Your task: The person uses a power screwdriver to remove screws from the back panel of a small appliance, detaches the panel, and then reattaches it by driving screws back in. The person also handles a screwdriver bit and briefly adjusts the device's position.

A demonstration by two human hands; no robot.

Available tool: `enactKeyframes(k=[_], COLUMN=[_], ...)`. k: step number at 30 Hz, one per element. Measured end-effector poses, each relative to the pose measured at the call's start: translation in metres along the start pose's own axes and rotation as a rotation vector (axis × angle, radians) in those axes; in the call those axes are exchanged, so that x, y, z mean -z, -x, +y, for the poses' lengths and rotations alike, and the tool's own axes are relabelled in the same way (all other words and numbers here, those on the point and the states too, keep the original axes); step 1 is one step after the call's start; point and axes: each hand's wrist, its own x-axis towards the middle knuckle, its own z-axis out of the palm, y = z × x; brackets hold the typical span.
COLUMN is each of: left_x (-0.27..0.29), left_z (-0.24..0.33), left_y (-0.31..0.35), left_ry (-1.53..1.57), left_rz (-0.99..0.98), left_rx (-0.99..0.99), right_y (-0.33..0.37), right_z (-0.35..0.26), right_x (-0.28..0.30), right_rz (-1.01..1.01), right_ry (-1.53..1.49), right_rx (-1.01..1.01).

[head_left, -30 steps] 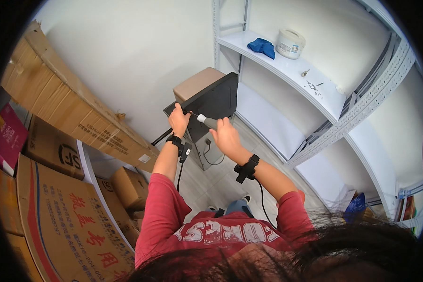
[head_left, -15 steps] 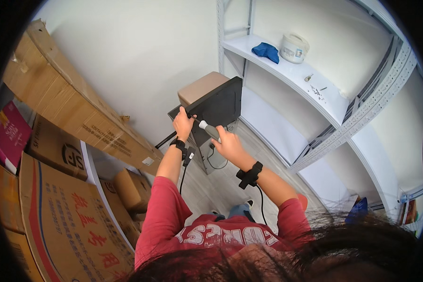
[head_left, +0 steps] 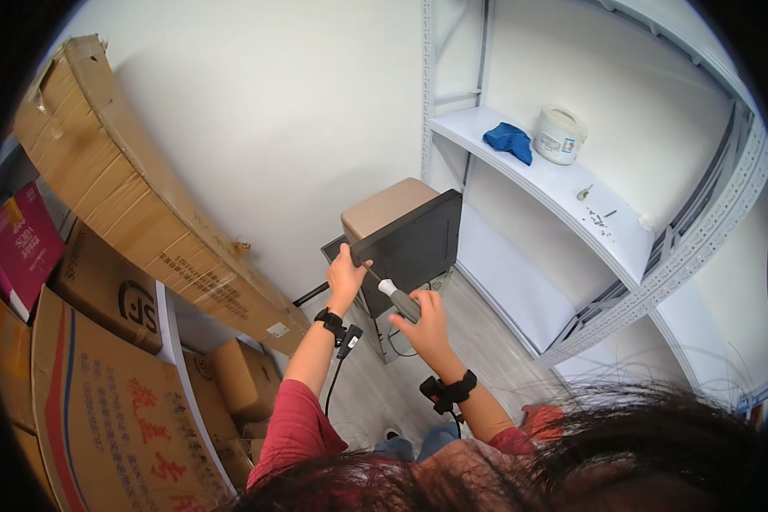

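A screwdriver [head_left: 403, 301] with a grey and white handle is in my right hand [head_left: 427, 328], the fingers closed round the handle's end. Its shaft slants up and left to the edge of a black flat panel [head_left: 414, 243], which stands tilted in front of a tan box-shaped thing [head_left: 390, 207]. My left hand [head_left: 346, 275] is at the panel's left edge, fingers bent close to the screwdriver's tip. Whether those fingers pinch the panel's edge or a small part there is hidden.
White shelves [head_left: 520, 282] rise on the right, holding a blue cloth [head_left: 509, 142], a white pot-like appliance [head_left: 560, 135] and several small metal pieces [head_left: 599, 224]. Tall cardboard boxes [head_left: 136, 162] line the left. A black cable [head_left: 331, 388] hangs from my left wrist.
The view has tilted up, so the panel, shelves and hands sit lower in the picture. The screwdriver stays at the panel's edge; my right fingers have shifted on its handle.
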Motion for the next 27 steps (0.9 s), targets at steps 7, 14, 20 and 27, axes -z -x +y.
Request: enactKeyframes(k=[7, 14, 20, 27], left_x=[0.005, 0.005, 0.006, 0.002], left_z=[0.006, 0.005, 0.009, 0.001], left_y=[-0.003, -0.001, 0.002, 0.000], left_ry=[-0.037, -0.033, -0.011, -0.026], left_rz=[-0.024, -0.004, 0.010, 0.005], left_rx=[0.032, 0.005, -0.007, 0.014], right_y=[0.004, -0.006, -0.009, -0.013], right_z=[0.005, -0.009, 0.027, 0.013], right_x=[-0.004, 0.008, 0.009, 0.007], right_rz=[-0.022, -0.097, -0.212, 0.032], right_ry=[0.112, 0.065, 0.280, 0.214], right_rx=[-0.121, -0.127, -0.151, 0.044])
